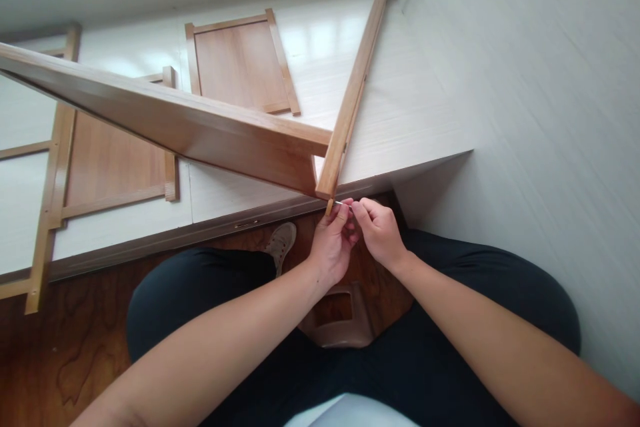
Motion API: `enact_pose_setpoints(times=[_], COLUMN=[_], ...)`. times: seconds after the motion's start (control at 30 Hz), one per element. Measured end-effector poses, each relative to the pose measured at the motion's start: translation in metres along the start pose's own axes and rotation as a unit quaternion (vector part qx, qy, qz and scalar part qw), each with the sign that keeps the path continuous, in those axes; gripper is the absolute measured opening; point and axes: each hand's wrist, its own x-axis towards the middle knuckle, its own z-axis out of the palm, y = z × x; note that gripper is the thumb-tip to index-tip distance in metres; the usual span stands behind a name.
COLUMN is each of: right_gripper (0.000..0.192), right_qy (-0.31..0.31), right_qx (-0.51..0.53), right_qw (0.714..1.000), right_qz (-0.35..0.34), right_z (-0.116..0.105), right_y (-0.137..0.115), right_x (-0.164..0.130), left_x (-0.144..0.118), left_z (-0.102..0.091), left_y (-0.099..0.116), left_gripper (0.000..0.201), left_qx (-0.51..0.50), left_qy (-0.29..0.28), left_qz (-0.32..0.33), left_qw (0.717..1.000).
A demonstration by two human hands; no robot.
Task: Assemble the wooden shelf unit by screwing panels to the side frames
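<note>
A wooden panel (215, 127) stands on edge across the white surface, meeting a long wooden rail (357, 80) at a corner in front of me. Just below that corner is a short, lighter wooden piece (329, 207); whether it joins the rail is unclear. My left hand (333, 243) is closed around this spot, its thumb against the short piece. A thin, bright metal rod (343, 203) points at the wood. My right hand (379, 230) pinches the rod's near end, close to my left fingertips. The rod's exact kind is too small to make out.
Another framed panel (240, 63) lies flat on the white surface (150, 213). Further left lie a second panel (115, 160) and a ladder-like wooden frame (55, 173) overhanging the edge. A pale wall (540, 113) rises at right. Below is a brown stool (340, 330).
</note>
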Motion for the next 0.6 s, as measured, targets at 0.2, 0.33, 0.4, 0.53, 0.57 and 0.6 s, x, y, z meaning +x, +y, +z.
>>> enact_pose_setpoints(times=[0.2, 0.33, 0.4, 0.53, 0.57, 0.6], right_gripper=[0.042, 0.039, 0.036, 0.029, 0.028, 0.026], right_qy=[0.017, 0.020, 0.020, 0.022, 0.024, 0.024], right_qx=[-0.075, -0.102, -0.102, -0.119, -0.131, -0.144], right_qw=[0.995, 0.992, 0.993, 0.990, 0.988, 0.986], right_qz=[-0.059, -0.065, -0.064, -0.070, -0.077, -0.086], right_z=[-0.0017, -0.0024, -0.0023, -0.0018, -0.0025, -0.0039], right_y=[0.0031, 0.0054, 0.0054, 0.0041, 0.0037, 0.0033], right_x=[0.0000, -0.0010, -0.0020, -0.0025, -0.0015, 0.0003], left_x=[0.0009, 0.0010, 0.0008, 0.0006, 0.0007, 0.0009], left_z=[0.0010, 0.0017, 0.0023, 0.0042, 0.0047, 0.0050], left_y=[0.0000, -0.0003, -0.0002, 0.0001, 0.0001, -0.0001], left_gripper=[0.043, 0.041, 0.040, 0.037, 0.037, 0.037], left_qx=[-0.005, -0.005, -0.008, -0.014, -0.016, -0.018], left_qy=[0.009, 0.013, 0.015, 0.017, 0.017, 0.018], left_qz=[-0.004, -0.008, -0.010, -0.011, -0.012, -0.013], left_qw=[1.000, 1.000, 1.000, 1.000, 1.000, 1.000])
